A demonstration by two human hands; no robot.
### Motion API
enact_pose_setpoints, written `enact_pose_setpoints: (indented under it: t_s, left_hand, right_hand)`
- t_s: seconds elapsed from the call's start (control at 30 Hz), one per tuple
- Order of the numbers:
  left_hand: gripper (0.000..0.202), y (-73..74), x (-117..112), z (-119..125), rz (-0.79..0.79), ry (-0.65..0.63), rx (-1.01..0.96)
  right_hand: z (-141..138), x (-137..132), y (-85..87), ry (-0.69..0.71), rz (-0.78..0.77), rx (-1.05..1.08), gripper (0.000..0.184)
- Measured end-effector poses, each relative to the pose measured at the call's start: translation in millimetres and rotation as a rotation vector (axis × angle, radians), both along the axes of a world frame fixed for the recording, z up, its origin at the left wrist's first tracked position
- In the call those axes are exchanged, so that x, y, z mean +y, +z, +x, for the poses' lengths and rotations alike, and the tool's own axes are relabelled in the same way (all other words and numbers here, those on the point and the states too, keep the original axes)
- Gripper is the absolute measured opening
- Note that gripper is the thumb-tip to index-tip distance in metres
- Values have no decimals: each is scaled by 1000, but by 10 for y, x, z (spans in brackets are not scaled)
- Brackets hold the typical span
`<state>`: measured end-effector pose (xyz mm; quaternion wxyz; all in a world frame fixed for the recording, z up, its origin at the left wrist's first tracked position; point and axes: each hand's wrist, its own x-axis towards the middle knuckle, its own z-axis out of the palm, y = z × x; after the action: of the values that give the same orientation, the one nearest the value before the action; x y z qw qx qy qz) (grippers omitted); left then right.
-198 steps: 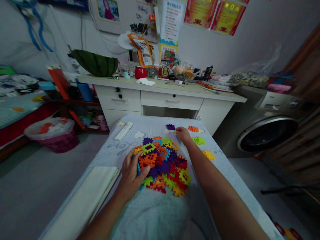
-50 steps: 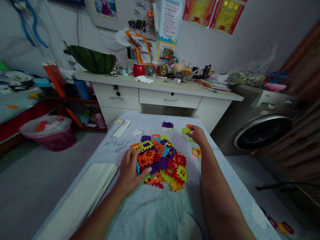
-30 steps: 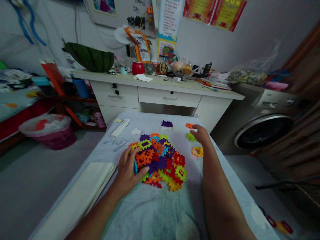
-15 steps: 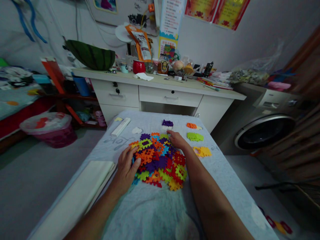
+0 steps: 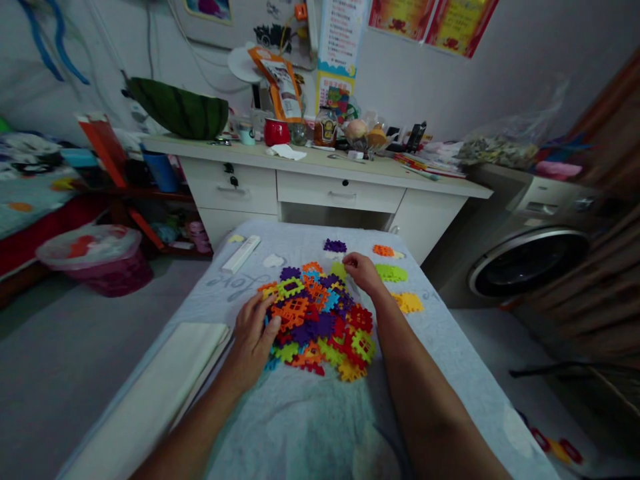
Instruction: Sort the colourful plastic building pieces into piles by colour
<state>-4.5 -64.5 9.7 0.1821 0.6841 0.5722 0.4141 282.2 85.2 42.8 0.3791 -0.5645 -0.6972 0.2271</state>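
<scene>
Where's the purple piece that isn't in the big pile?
In the head view, the purple piece lies about midway across the far end of the table, beyond the colourful pile, just past the right hand and to its left.

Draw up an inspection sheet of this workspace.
Surface: blue patterned cloth, creased.
Pieces: a multicoloured pile; purple, orange, lime and yellow pieces lie apart, beyond it or to its right.
Clutter: white remote-like bar and pale folded item, left of the pile.
Hands: left hand rests at the pile's left edge, fingers spread; right hand pinches a green piece by its far edge.
Cables: thin cables run down the wall.
Surroundings: white desk ahead, items crowding its top; washing machine to the right; pink basket to the left.
</scene>
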Motion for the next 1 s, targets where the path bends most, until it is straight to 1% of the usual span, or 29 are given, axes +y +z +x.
enact_pose_setpoints:
  t_s: [0.1, 0.27, 0.33, 0.37, 0.43, 0.5, 0.57, 0.63, 0.7, 0.8, 0.9, 0.97, 1.0]
  left_hand:
    - [48, -10, 0, -4, -10, -2, 10]
    - [49, -9, 7, 5, -23, 5, 9]
    - [48, 1, 8, 10, -20, 1, 12]
    - [48, 7, 8, 13, -18, -1, 13]
    - [47, 16, 5, 19, -13, -6, 14]
    - [47, 19, 0, 25, -13, -4, 16]
    - [47, 18, -3, 28, -13, 0, 13]
    - [46, 13, -1, 27, -14, 1, 10]
    - [47, 8, 4, 22, -19, 3, 13]
    - [48, 3, 10, 14, -30, 5, 21]
    - [49, 2, 8, 13, -32, 4, 20]
    - [49, 6, 3, 16, -31, 3, 18]
    - [49, 9, 0, 18, -33, 1, 18]
  right_hand:
    - [223, 13, 97, -61, 6, 81, 16]
    - [700, -14, 186, -269, 15, 201, 20]
    - [817, -59, 201, -299, -26, 240, 21]
    - [843, -87, 211, -286, -59, 262, 23]
    - [827, -144, 244, -206, -138, 303, 29]
    - [731, -192, 288, -92, -205, 319, 35]
    - [586, -224, 327, 12, -261, 293, 34]
    - [431, -241, 340, 100, -338, 234, 29]
    - [297, -251, 326, 156, -437, 168, 25]
    - [185, -259, 288, 173, -534, 102, 24]
    - [212, -261, 302, 208, -507, 112, 23]
    - [310, -254, 351, 197, -422, 171, 23]
    - [382, -248, 381, 161, -366, 213, 23]
